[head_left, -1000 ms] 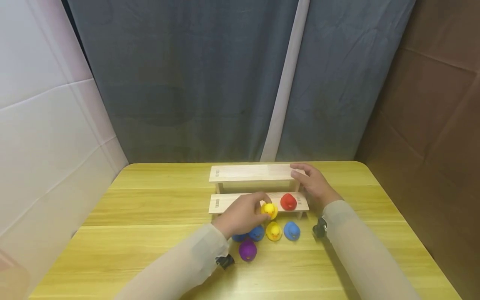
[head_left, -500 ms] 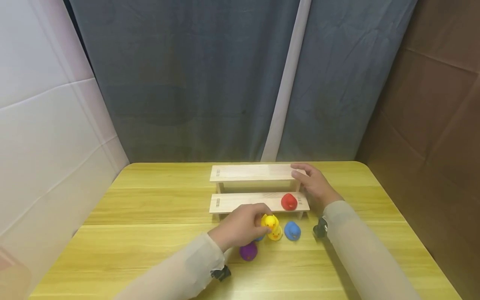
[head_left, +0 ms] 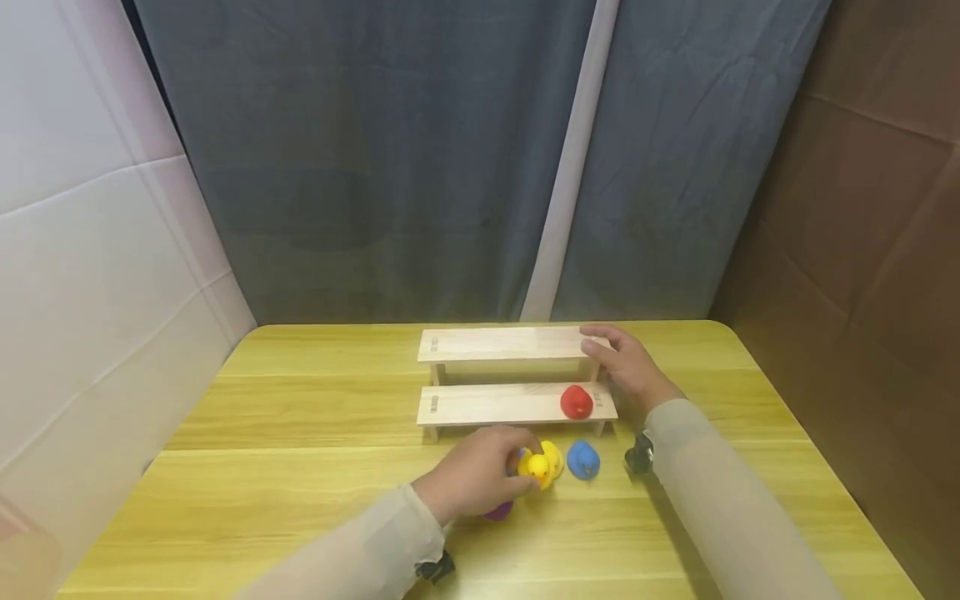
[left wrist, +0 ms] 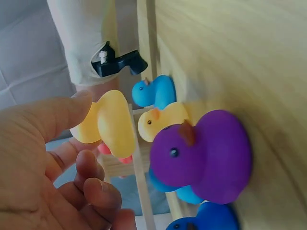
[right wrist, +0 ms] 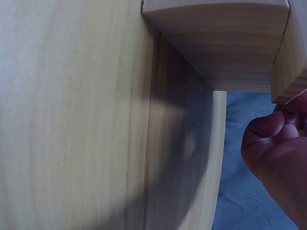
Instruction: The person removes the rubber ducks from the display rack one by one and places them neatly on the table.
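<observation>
My left hand pinches a yellow rubber duck between thumb and fingers, just above the table in front of the wooden stand. A second yellow duck sits close behind it, a light blue duck to its right. The purple duck and several blue ducks lie near this hand, mostly hidden under it in the head view. My right hand grips the right end of the stand's upper wooden shelf. On the lower shelf rests a red duck, near the right end.
The stand is on a yellow wood-grain table. Behind the table hangs a grey curtain; white cloth borders the left side and brown cloth the right.
My left hand has brought the yellow duck from the front of the lower shelf down toward me, to the ducks on the table. The right hand keeps its place on the stand.
</observation>
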`<state>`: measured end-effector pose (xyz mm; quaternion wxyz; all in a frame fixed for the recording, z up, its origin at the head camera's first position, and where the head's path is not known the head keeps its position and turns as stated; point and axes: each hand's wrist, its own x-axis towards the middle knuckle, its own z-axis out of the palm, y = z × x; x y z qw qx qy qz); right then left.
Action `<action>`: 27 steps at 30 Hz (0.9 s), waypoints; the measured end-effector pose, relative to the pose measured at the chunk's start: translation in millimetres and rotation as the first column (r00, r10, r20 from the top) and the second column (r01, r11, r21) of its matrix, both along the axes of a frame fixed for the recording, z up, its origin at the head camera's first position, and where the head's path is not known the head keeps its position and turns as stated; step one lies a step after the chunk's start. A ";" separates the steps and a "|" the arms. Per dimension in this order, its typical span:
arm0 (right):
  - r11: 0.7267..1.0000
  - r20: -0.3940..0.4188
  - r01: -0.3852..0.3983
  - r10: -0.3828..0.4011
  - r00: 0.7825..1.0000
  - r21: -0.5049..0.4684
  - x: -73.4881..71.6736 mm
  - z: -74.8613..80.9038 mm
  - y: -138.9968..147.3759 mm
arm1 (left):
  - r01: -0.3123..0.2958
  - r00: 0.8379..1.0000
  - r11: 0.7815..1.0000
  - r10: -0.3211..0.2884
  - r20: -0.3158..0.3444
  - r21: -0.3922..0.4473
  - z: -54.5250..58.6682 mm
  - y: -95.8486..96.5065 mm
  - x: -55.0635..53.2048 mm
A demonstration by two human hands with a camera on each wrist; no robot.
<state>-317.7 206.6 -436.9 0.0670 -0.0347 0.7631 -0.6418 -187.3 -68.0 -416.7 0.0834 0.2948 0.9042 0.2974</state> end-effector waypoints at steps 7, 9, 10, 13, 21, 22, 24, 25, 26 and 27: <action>0.998 -0.015 0.015 -0.015 1.000 0.067 -1.7 -0.4 1.7 | 0.008 0.991 0.995 -0.021 -0.134 -0.095 -7.1 -0.7 5.3; 0.997 -0.015 0.015 -0.014 1.000 0.072 -2.0 -0.6 1.9 | 0.005 0.985 0.992 -0.026 -0.168 -0.124 -9.0 -0.4 7.0; 0.997 -0.013 0.016 -0.015 1.000 0.076 -1.9 -0.6 2.0 | 0.006 0.983 0.991 -0.030 -0.179 -0.137 -9.8 -0.2 7.8; 0.997 -0.011 0.014 -0.013 1.000 0.075 -1.8 -1.0 2.0 | 0.007 0.978 0.987 -0.040 -0.204 -0.162 -11.4 0.7 9.6; 0.999 0.014 0.013 -0.014 1.000 0.042 -1.9 -2.2 1.1 | 0.008 0.973 0.979 -0.055 -0.223 -0.206 -16.3 3.2 10.8; 0.999 0.016 0.011 -0.011 1.000 0.033 -2.0 -2.5 1.2 | 0.008 0.972 0.977 -0.057 -0.229 -0.211 -17.2 3.6 10.8; 1.000 0.015 0.010 -0.011 1.000 0.028 -2.3 -3.0 1.2 | 0.009 0.969 0.975 -0.063 -0.238 -0.221 -18.6 4.4 11.0; 1.000 0.013 0.010 -0.011 1.000 0.029 -2.2 -3.1 1.2 | 0.010 0.968 0.975 -0.065 -0.242 -0.223 -19.0 4.9 11.2; 0.999 0.012 0.012 -0.012 1.000 0.033 -1.9 -3.0 1.2 | 0.011 0.967 0.974 -0.068 -0.246 -0.226 -19.6 5.3 11.3; 0.999 0.012 0.012 -0.012 1.000 0.033 -1.6 -2.8 1.2 | 0.012 0.967 0.973 -0.070 -0.247 -0.228 -20.0 5.7 11.4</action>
